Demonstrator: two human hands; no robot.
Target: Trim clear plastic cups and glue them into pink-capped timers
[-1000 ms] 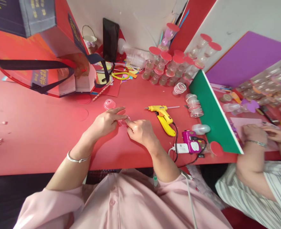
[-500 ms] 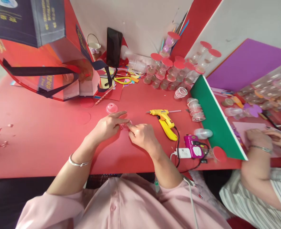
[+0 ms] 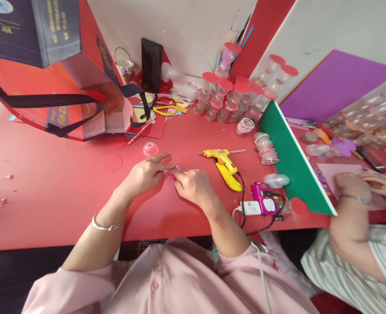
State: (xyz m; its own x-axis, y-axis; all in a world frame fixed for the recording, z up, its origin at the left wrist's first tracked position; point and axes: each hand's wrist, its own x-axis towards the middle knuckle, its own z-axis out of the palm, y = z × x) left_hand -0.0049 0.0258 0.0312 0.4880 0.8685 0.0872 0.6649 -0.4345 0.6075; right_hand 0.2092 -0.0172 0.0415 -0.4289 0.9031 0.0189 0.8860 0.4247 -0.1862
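Note:
A small clear plastic dome lid lies on the red tabletop between my hands, partly covered by the fingers. My left hand holds it from the left, index and middle fingers reaching across its top; the thumb is hidden. From the other side my right hand presses its index finger on the lid, with the remaining fingers curled. Just beyond my left hand sits another clear dome lid, apart from it. To the right of my right hand a yellow hot glue gun lies on its side.
A large red gift bag stands at the back left. Several hourglass-shaped cup pairs with red ends stand along the wall. Stacked lids, a purple power adapter and a green divider are rightward. Beyond it, a co-worker's hands rest on paper.
The whole view has shifted slightly. Both hands stay at the same lid, with only slight finger movement. Other things keep their places on the table.

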